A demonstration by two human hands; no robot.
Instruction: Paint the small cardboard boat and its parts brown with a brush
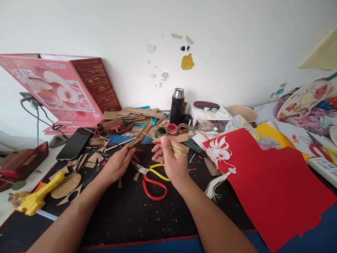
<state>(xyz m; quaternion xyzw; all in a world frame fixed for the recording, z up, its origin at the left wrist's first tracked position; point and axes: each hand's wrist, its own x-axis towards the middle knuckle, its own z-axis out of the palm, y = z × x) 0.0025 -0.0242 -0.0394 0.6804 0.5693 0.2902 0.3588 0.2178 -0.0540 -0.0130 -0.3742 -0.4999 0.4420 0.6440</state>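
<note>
My left hand is closed around a flat strip of brown-painted cardboard, tilted up and to the right. In my right hand is a thin green paintbrush, pinched between thumb and fingers; its tip points left toward the strip and is hard to make out. Scissors with one red and one yellow handle lie open on the black mat below my hands. Just beyond are small pots of green paint, red paint and brown paint.
A yellow glue gun, a phone and cardboard scraps lie at left. Behind stand a pink box and a black thermos. Red card with a white tassel covers the right side, beside a utility knife.
</note>
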